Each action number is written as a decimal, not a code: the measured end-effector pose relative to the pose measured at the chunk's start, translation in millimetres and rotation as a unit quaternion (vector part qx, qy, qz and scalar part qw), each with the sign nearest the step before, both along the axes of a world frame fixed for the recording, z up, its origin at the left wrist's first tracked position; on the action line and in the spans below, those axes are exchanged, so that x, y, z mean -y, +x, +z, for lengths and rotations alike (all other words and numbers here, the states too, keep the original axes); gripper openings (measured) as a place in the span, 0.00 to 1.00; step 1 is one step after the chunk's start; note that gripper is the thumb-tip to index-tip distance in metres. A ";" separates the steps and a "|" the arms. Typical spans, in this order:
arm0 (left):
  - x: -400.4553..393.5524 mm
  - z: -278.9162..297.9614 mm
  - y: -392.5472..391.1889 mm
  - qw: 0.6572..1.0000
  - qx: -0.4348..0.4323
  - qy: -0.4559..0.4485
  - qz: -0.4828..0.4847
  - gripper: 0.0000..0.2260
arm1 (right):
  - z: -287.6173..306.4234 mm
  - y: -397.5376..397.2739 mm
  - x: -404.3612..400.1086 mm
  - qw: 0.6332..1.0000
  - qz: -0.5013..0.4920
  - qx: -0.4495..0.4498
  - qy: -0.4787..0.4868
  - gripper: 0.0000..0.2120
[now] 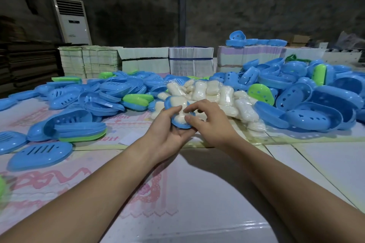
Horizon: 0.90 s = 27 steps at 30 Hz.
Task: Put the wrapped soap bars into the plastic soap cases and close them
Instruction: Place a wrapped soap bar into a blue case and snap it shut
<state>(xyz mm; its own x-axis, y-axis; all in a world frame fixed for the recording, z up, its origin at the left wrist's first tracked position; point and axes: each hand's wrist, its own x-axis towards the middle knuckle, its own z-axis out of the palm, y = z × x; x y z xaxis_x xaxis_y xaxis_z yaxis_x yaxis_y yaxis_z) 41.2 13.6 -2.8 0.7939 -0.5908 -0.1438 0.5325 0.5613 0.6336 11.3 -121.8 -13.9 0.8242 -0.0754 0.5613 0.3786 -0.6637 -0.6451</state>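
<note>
Above the near edge of the table (pixel 197 193), between the two forearms, the left hand (pixel 167 124) cradles a blue case half (pixel 178 124) from below, fingers curled under it and thumb lying across the top; held so, the tray faces up and stays steady while it is filled. A wrapped soap bar (pixel 178 102) lies in that tray, and the right hand (pixel 211 122) bends over it, thumb and forefinger pinching the bar's near end, the other fingers arched loosely above; I judge it is being seated into the hollow, with no lid yet on it. The bar is creamy white, waisted like a bone, under a clear glossy film that crinkles and catches light; the tray is smooth, hard, oval plastic.

Just behind the hands sits the heap of wrapped bars (pixel 213 92), within easy reach of the right hand; flanking it, the slotted blue lids (pixel 110 92) pile up on the left and the deeper blue bases with punched holes (pixel 308 102) on the right, a few green pieces (pixel 260 92) among them; that split probably lets either hand take its part without searching. The tabletop is covered in slick printed sheeting; bundled stacks of flat cartons (pixel 189 61) line the far edge.
</note>
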 end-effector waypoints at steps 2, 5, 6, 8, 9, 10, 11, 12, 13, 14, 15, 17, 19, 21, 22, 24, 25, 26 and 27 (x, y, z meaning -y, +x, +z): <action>1.2 -2.2 1.7 1.000 0.010 0.015 0.025 0.22 | -0.8 0.7 1.6 1.000 -0.003 -0.003 -0.018 0.08; -0.1 -3.1 3.1 0.999 0.018 0.018 0.035 0.21 | 0.1 0.3 3.4 1.000 0.003 0.009 -0.021 0.08; -0.2 -2.7 2.9 0.999 0.026 0.015 0.037 0.20 | 1.7 -0.1 4.9 1.000 0.006 0.012 -0.008 0.08; 0.8 -3.3 2.4 0.997 0.057 0.029 0.039 0.18 | 7.4 -0.7 10.7 0.999 -0.006 0.029 0.034 0.08; 1.8 -4.1 1.6 0.995 0.076 0.047 0.036 0.18 | 10.6 -0.2 15.9 0.998 -0.032 0.044 0.043 0.08; 3.2 -4.8 0.1 0.993 0.090 0.065 0.030 0.18 | 14.0 0.9 22.9 0.995 -0.078 0.056 0.030 0.09; 4.4 -5.5 -1.7 0.992 0.093 0.079 0.023 0.17 | 16.9 2.0 31.7 0.988 -0.144 0.056 -0.007 0.11; 5.3 -5.9 -3.4 0.992 0.091 0.086 0.015 0.17 | 19.6 2.4 42.5 0.973 -0.220 0.038 -0.053 0.14; 5.8 -6.2 -4.6 0.992 0.086 0.088 0.009 0.16 | 21.4 1.5 54.9 0.952 -0.293 0.002 -0.095 0.16; 5.7 -6.0 -5.5 0.993 0.082 0.088 0.004 0.14 | 22.3 -0.1 67.8 0.928 -0.349 -0.047 -0.122 0.19; 4.9 -6.1 -5.7 0.993 0.078 0.090 0.000 0.13 | 22.4 -2.5 79.5 0.907 -0.386 -0.101 -0.136 0.21; 2.9 -6.1 -4.7 0.993 0.073 0.091 -0.007 0.13 | 20.7 -5.5 95.8 0.880 -0.415 -0.183 -0.142 0.24; 0.9 -6.4 -3.6 0.993 0.071 0.091 -0.015 0.14 | 18.1 -3.4 101.6 0.876 -0.414 -0.206 -0.138 0.24; 0.1 -6.0 -3.2 0.993 0.070 0.092 -0.022 0.14 | 16.2 -0.2 101.4 0.883 -0.407 -0.194 -0.130 0.25; -0.1 -6.0 -3.1 0.993 0.071 0.093 -0.025 0.15 | 15.4 1.0 101.4 0.890 -0.401 -0.181 -0.118 0.25; -0.1 -6.8 -3.0 0.992 0.077 0.096 -0.031 0.14 | 13.3 2.4 101.3 0.907 -0.384 -0.150 -0.082 0.25; 0.0 -7.5 -3.0 0.991 0.082 0.099 -0.034 0.14 | 12.2 2.7 101.2 0.916 -0.373 -0.135 -0.065 0.24; 0.3 -8.4 -2.9 0.990 0.089 0.103 -0.036 0.14 | 11.4 3.2 100.4 0.922 -0.363 -0.119 -0.053 0.23; 0.5 -9.2 -2.6 0.989 0.095 0.108 -0.037 0.14 | 11.0 3.4 98.9 0.928 -0.356 -0.102 -0.045 0.22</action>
<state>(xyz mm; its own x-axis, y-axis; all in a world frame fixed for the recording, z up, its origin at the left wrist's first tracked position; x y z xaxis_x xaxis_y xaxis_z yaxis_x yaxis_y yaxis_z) 38.6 13.1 -11.9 0.7747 -0.6197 -0.1253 0.4263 0.3657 0.8274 14.7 -220.7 -2.8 0.6737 -0.6015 0.4292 -0.3004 -0.7537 -0.5846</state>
